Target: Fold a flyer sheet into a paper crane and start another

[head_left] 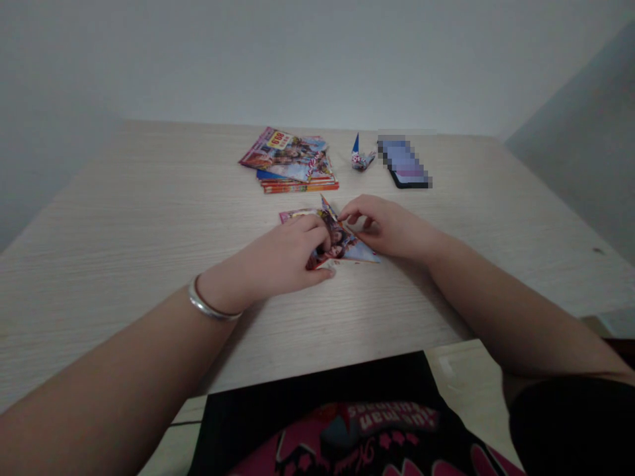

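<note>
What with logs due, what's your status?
Left hand on folded printed paper; right hand at its raised flap. Paper stack, origami figure, smartphone beyond, not obstructing.

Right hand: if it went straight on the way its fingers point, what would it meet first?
Probably the raised flap of the folded paper, close ahead of the right hand; depth is unclear, so it may already be touching.

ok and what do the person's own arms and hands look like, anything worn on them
The left hand and right hand are both bare, without gloves. A smooth, shiny silver-coloured bangle circles the left wrist. On the right arm, a loose black fabric sleeve ends near the elbow; no left sleeve is in view.
</note>
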The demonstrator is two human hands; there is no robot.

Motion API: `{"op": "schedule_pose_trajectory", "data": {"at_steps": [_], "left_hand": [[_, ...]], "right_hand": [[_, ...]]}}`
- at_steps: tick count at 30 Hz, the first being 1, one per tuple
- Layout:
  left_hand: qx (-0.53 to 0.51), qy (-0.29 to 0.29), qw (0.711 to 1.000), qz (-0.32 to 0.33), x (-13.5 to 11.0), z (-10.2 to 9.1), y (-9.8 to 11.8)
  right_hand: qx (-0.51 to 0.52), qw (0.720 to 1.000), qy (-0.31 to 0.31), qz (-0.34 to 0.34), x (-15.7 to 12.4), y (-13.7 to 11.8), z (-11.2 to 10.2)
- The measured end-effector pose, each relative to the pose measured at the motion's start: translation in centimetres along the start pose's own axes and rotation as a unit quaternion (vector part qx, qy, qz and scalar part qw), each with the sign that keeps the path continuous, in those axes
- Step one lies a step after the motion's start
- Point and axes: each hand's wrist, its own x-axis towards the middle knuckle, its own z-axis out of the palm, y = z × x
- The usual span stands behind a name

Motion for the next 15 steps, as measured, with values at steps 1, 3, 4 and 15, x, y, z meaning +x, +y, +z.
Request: {"op": "schedule_pose_trajectory", "data": {"at_steps": [1, 3, 4, 15], "left_hand": [[-0.011, -0.003, 1.0, -0.001, 0.1, -0.1, 0.0], [-0.033, -0.009, 0.999, -0.015, 0.2, -0.3, -0.1], [-0.042, -0.01, 0.999, -0.025, 0.2, -0.3, -0.2], [-0.222, 0.201, 0.954, -0.026, 0.8, 2.8, -2.6]], "right_hand": [[-0.013, 1.0, -0.005, -0.004, 0.0, 0.0, 0.0], [-0.025, 1.0, -0.005, -0.006, 0.0, 0.0, 0.0], [-0.024, 1.0, -0.003, -0.007, 0.0, 0.0, 0.1], [-0.063, 0.989, 0.034, -0.129, -0.1, 0.1, 0.0]]}}
